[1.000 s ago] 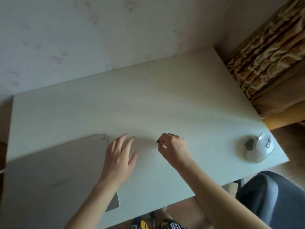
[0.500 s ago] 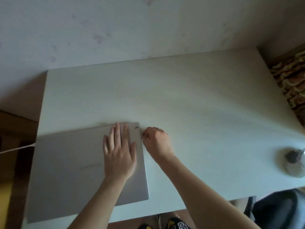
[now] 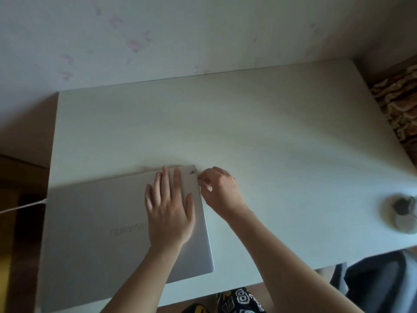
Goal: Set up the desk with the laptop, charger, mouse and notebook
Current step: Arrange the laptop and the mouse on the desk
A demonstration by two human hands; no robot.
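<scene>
Head-camera view, looking down on a pale, whitish rectangular desk (image 3: 259, 123) pushed against a light wall with faint pink marks. Closed on the desk's near left part lies a slim silver laptop (image 3: 101, 222), its lid logo upside down to the viewer. The left hand (image 3: 169, 213) presses flat on the lid near its far right corner, fingers spread open and gripping nothing. The right hand (image 3: 220, 190) sits just beside the laptop's right edge, fingers pinched together on something small at that edge; what it is cannot be told, though it is probably a small plug or receiver going into a side port. A thin white cable (image 3: 22, 206) runs off the laptop's left edge, likely the charger lead. At the desk's far right edge rests a blurred white and grey computer mouse (image 3: 404, 215), well apart from the laptop. No notebook is in sight. By this reading, laptop, charger and mouse are placed; opening the lid and laying out the notebook remain.
</scene>
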